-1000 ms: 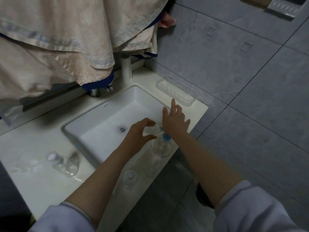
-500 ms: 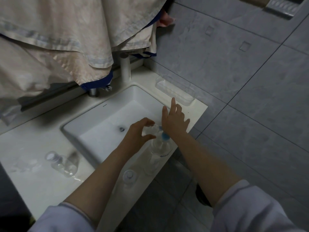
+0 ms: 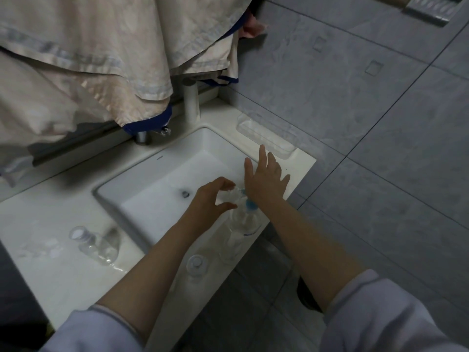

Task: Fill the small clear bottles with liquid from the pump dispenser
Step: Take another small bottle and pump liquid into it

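Bottle (image 3: 228,195) in the left hand (image 3: 210,199), small and clear, is held at the spout of the pump dispenser (image 3: 245,219) on the surface's front edge, beside the sink (image 3: 142,184). The left grip is curled around it; the right hand (image 3: 265,180) lies flat on the pump head, fingers spread, clasping nothing. Thin plastic like this looks light, slick when wet and easily squashed, so it is best held around the body. Two more bottles (image 3: 97,243) (image 3: 197,264) wait on the surface.

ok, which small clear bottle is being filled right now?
The small bottle held in the left hand at the pump dispenser spout; the two other bottles stand untouched on the counter.
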